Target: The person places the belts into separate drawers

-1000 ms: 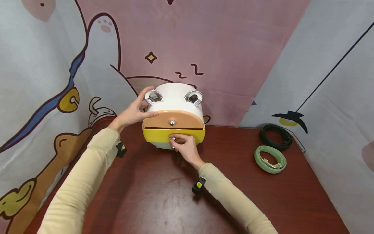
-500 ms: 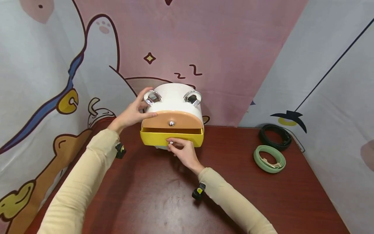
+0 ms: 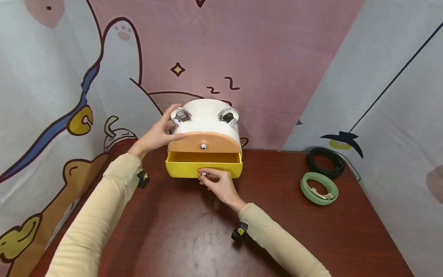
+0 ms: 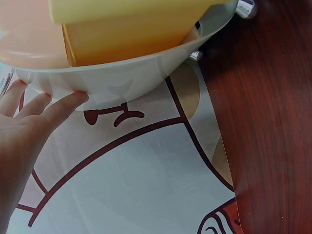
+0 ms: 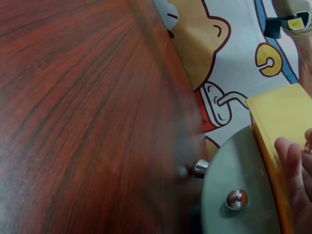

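Observation:
A small white drawer cabinet (image 3: 205, 115) with two round chrome eyes stands at the back of the table. Its orange top drawer (image 3: 221, 143) is closed. Below that, the yellow drawer (image 3: 182, 170) is pulled out, its visible interior bare. My right hand (image 3: 222, 186) pinches the yellow drawer's silver knob (image 3: 204, 174) between thumb and fingers. My left hand (image 3: 155, 132) rests on the cabinet's left side, thumb on the orange front and extended fingers (image 4: 68, 106) against the white wall. In the right wrist view, a pale green front (image 5: 236, 161) with a ball knob (image 5: 237, 199) lies beneath the yellow drawer.
On the right of the dark red table (image 3: 273, 192) lie a coiled black belt (image 3: 312, 161) and a coiled green belt (image 3: 309, 191) with a metal buckle. A printed cartoon backdrop (image 3: 277, 69) rises right behind the cabinet and along both sides.
The yellow drawer has slid out toward me from nearly closed, with my right hand drawing back on its knob. My left hand has kept its place on the cabinet.

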Available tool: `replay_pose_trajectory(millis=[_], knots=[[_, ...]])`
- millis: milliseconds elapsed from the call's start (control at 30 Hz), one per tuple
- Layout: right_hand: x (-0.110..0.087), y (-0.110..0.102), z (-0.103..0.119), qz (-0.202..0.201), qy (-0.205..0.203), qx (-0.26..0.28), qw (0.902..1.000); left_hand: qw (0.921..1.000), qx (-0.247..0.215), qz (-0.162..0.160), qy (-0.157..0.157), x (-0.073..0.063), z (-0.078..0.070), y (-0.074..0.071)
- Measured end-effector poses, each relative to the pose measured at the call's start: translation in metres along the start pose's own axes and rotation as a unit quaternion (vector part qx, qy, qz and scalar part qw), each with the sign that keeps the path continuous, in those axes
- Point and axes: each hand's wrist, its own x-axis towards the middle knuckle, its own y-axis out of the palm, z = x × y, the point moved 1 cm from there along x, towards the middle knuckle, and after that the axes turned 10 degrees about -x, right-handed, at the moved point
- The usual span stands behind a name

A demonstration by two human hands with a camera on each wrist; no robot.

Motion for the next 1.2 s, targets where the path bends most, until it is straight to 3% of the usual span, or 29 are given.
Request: replay_pose_trajectory(millis=[200,333,467,1033,1200], knots=[[-0.001,-0.003,-0.002,0.019,-0.024,-0.011,0.9995,1.0000,-0.006,-0.003,0.006,0.004,0.013,-0.004],[-0.002,-0.004,-0.002,0.014,-0.101,-0.063,0.9928,0.9999,-0.004,-0.008,0.012,0.009,0.029,-0.008],[0.000,-0.004,-0.003,-0.001,-0.164,-0.093,0.9820,0.9998,0.003,-0.012,0.016,0.007,0.032,-0.010],[-0.005,-0.002,-0.008,-0.011,-0.164,-0.064,0.9843,0.9997,0.009,-0.015,0.015,0.009,0.029,-0.006],[-0.010,0.000,-0.006,-0.015,-0.170,-0.058,0.9835,0.9998,0.005,-0.007,0.015,0.004,0.016,-0.003]])
